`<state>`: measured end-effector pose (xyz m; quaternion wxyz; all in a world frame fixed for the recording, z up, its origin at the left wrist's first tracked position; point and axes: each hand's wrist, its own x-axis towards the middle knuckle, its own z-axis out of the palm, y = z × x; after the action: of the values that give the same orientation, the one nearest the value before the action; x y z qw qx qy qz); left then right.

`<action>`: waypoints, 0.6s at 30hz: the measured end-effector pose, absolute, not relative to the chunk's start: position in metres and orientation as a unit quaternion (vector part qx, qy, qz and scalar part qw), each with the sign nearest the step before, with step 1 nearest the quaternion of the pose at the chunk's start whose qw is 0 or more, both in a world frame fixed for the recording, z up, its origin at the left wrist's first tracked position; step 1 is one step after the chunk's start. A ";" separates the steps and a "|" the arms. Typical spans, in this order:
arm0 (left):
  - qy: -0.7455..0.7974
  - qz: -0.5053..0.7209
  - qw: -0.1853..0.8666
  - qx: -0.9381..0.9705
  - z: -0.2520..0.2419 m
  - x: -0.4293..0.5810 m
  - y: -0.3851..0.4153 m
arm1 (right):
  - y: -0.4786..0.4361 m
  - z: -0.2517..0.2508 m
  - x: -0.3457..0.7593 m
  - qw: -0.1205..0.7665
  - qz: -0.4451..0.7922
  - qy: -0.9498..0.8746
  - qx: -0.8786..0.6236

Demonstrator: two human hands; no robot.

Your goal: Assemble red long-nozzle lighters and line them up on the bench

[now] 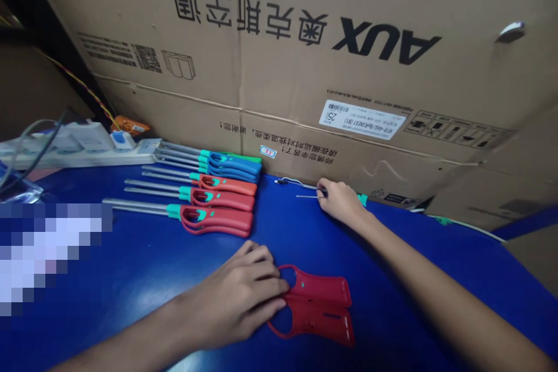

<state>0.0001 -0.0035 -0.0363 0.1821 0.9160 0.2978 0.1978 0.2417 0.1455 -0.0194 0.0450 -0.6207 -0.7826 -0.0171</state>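
Left hand (pixel 231 296) laid against the split red lighter shell (pixel 316 302), fingers loosely together, not gripping; right hand (pixel 342 200) pinched on a thin wire (pixel 296 183); shell halves unjoined on the blue table (pixel 131 261).

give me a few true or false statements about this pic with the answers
1. The left hand touches an open red lighter shell. True.
2. The right hand is beside a cardboard box. True.
3. Every lighter in the row is blue. False: the three nearest are red, and only the far ones are blue.
4. The power strip lies right of the right hand. False: it lies far left, past the row.
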 end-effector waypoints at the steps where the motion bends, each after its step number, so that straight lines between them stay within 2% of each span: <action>1: 0.300 0.202 0.178 0.915 -0.036 0.000 -0.003 | 0.145 -0.019 0.242 0.051 -0.015 -0.782 -0.620; 7: 0.287 0.196 0.164 0.923 -0.035 -0.002 -0.004 | 0.124 -0.012 0.274 0.088 -0.028 -0.749 -0.656; 14: 0.251 0.189 0.125 0.941 -0.029 0.003 -0.009 | 0.091 -0.009 0.419 0.127 -0.078 -0.539 -0.829; 18: 0.241 0.197 0.129 0.942 -0.027 0.005 -0.011 | 0.091 -0.017 0.485 0.162 -0.092 -0.472 -0.862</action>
<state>0.0053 -0.0114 -0.0275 0.1289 0.9415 0.2414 0.1966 0.4846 0.0906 -0.0170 0.1615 -0.8620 -0.4717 -0.0918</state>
